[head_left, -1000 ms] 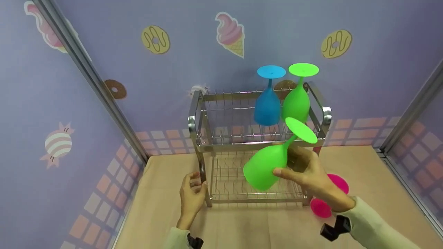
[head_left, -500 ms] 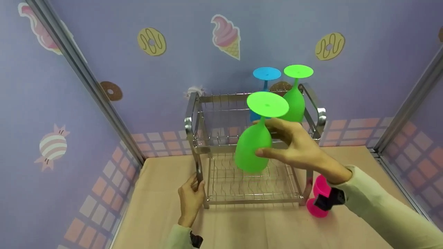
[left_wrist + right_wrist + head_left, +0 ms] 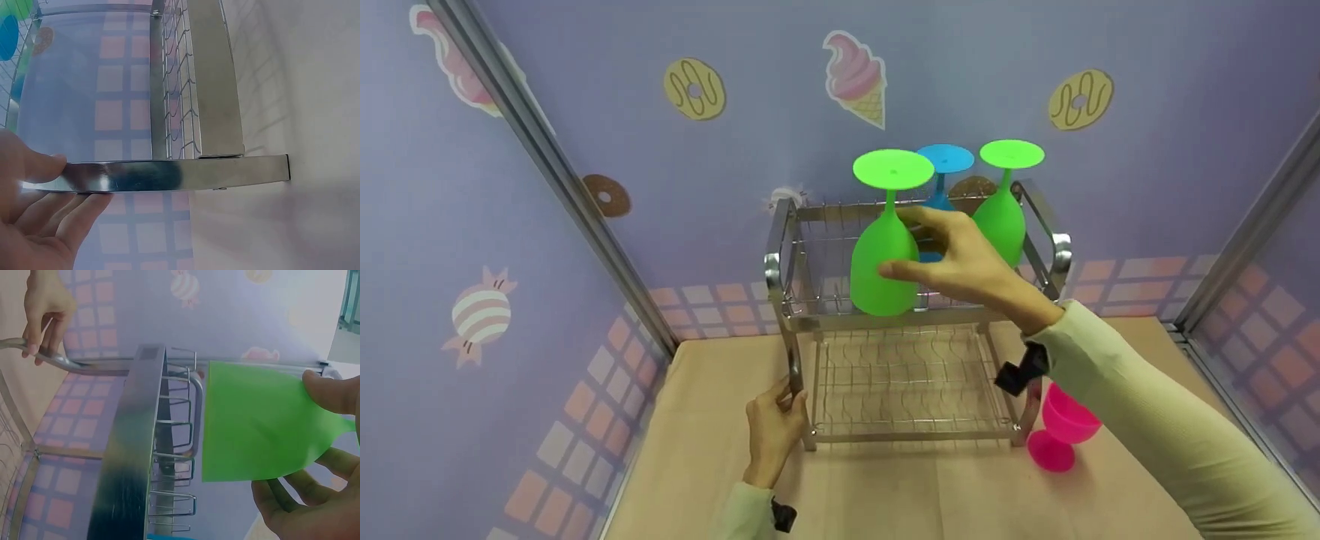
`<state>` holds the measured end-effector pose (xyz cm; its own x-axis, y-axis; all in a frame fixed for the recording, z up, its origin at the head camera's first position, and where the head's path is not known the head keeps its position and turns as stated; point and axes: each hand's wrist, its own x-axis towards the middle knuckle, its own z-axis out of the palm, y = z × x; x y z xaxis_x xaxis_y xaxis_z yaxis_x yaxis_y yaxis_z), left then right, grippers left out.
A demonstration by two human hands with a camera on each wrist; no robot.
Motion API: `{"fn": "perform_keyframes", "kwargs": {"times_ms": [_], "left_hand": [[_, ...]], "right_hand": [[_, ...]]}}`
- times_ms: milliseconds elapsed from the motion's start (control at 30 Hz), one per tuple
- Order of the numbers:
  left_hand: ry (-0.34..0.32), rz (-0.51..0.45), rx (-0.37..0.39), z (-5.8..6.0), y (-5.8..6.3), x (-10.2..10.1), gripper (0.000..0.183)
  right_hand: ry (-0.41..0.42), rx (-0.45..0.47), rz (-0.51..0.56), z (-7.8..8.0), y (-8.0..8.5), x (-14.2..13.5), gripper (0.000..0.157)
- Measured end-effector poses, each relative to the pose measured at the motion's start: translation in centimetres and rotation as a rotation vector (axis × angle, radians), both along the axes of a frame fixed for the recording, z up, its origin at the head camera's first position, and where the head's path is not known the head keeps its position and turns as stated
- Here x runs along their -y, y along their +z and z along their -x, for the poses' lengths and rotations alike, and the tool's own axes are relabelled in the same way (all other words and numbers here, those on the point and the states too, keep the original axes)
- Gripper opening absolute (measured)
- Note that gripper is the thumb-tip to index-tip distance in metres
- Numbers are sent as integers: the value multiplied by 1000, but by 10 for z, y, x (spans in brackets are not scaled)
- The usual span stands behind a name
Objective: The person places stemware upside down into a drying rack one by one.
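- Just above the rack [image 3: 915, 436], right hand [image 3: 967, 262] grips a green goblet [image 3: 874, 244], mouth down, axis upright.
- Low left, left hand [image 3: 776, 431] holds the rack's post [image 3: 225, 172].

Room opens on the left of the rack's upper tier [image 3: 814, 324], bounded by the side handle [image 3: 773, 264]; rightward, the blue goblet [image 3: 950, 158] and the standing green goblet [image 3: 1002, 225] block passage.

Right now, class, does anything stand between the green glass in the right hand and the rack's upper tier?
Nothing visible does: in the right wrist view, the green glass, mouth down, is higher than the upper tier's front rail. The blue glass and other green glass stand to its right.
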<state>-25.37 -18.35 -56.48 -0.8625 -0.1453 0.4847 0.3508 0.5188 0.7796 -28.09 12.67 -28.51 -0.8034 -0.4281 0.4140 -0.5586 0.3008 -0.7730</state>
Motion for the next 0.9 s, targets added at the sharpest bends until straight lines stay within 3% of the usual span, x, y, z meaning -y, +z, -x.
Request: {"fn": "perform_keyframes", "kwargs": {"times_ms": [467, 900], "left_hand": [[11, 19, -25, 1, 0, 0, 25], [34, 33, -34, 1, -2, -2, 21]], "right_hand": [[-116, 55, -42, 45, 7, 16, 78], [-168, 47, -123, 69, 5, 38, 69]]}}
